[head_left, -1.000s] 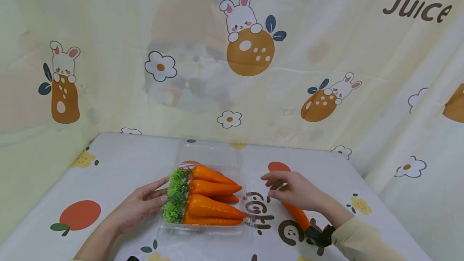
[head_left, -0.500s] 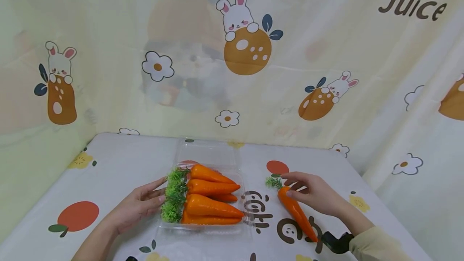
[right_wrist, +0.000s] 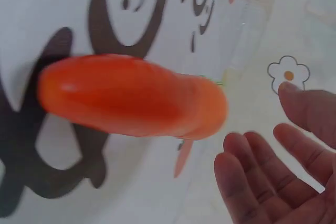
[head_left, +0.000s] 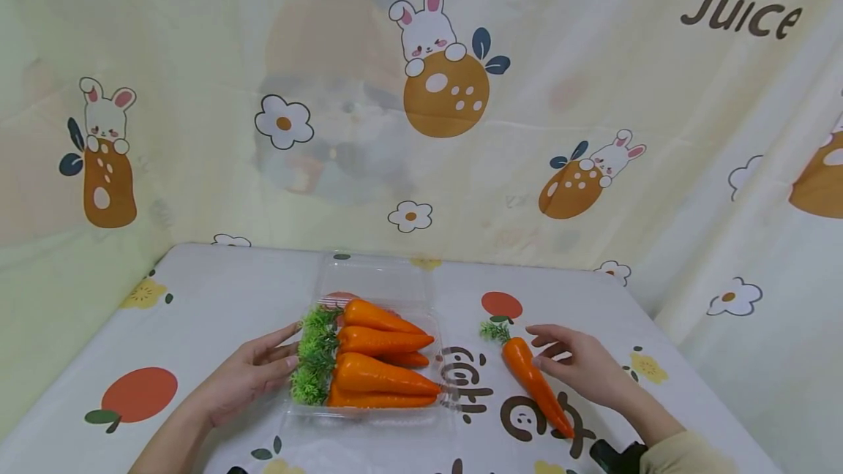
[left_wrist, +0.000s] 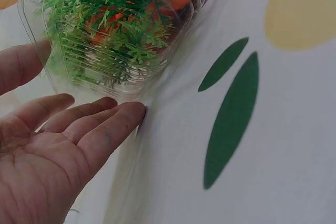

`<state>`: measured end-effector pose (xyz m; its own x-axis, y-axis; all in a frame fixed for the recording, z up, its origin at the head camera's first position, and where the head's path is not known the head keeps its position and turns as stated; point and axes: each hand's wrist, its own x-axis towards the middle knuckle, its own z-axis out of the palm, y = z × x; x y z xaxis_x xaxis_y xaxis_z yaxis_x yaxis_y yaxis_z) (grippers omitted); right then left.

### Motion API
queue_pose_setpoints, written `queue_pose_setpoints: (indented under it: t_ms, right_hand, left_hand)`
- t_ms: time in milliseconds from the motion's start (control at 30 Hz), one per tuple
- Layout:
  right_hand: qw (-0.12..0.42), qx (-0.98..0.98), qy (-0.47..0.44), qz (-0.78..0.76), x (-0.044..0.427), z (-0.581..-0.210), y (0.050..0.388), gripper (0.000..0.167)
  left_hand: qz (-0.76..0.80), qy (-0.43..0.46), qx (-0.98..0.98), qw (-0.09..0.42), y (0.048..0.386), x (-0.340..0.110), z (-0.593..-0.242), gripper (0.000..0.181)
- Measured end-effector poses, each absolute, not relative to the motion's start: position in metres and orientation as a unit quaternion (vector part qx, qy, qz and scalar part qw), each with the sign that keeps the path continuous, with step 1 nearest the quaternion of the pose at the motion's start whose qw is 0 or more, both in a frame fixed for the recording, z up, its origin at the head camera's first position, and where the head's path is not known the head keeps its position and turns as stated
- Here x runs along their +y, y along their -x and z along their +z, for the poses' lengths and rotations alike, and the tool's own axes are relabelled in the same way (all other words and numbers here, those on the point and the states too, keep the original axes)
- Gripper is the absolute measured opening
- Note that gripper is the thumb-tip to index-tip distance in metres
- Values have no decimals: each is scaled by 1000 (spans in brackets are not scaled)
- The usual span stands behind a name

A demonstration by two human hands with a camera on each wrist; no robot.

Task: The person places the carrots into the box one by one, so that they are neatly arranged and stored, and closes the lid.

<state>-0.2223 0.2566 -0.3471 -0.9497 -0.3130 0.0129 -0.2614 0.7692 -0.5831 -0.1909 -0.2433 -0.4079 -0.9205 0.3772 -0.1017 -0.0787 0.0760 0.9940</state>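
My left hand is at the left side of a clear plastic clamshell box, its fingers extended by the wall; in the left wrist view the fingertips lie close to the box, contact unclear. Several orange toy carrots fill the box's base, their green leafy tops to the left. A single loose carrot lies slantwise on the tablecloth right of the box, leaves toward the back. Just right of it hovers my right hand, fingers loosely bent and holding nothing; the right wrist view shows a gap before the carrot.
The box's lid is folded back toward the rear curtain. A white printed tablecloth covers the table, with fruit, flower and letter prints. A black wrist device sits at my right sleeve.
My right hand has drawn back to the right, uncovering the loose carrot's leafy top. The left hand and the box stay in place; the head view has shifted slightly.
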Motion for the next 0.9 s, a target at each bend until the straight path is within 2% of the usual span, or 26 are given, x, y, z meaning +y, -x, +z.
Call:
queue_pose_setpoints:
  t_ms: [267, 900]
  right_hand:
    - [49, 954, 93, -281, 257, -369, 229, 57]
    - [65, 954, 66, -284, 249, -385, 231, 61]
  left_hand:
    - [674, -107, 711, 172, 191, -244, -408, 78]
    - [672, -103, 713, 173, 191, -244, -407, 79]
